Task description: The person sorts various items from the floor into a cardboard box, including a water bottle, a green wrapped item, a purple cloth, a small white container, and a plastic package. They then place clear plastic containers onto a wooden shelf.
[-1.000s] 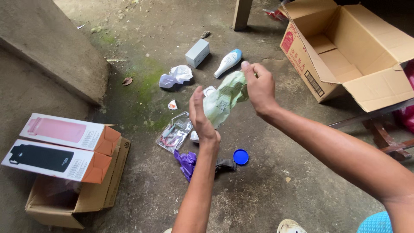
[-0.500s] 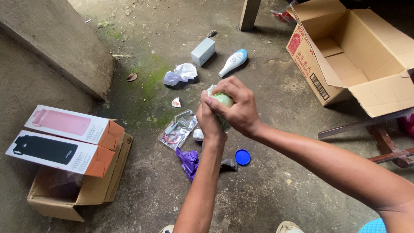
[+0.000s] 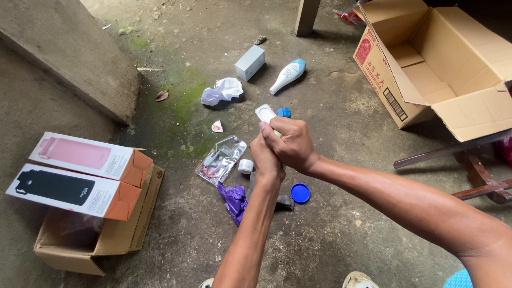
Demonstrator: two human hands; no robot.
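A pale plastic wrapper (image 3: 265, 113) is squeezed between both hands — the right hand (image 3: 290, 145) is wrapped over the left hand (image 3: 265, 160), fingers closed tight — above the concrete floor (image 3: 330, 234), over a blue lid (image 3: 300, 193) and purple bag (image 3: 233, 199).

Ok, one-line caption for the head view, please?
Both hands, left and right, squeeze a crumpled pale wrapper above litter on a concrete floor.

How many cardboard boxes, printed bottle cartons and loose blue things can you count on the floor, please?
Open cardboard boxes: 2, large one, flat one.
Printed bottle cartons: 2, pink, black.
Small grey box: 1.
Loose blue things: 2, round lid, small piece.
Total: 7.
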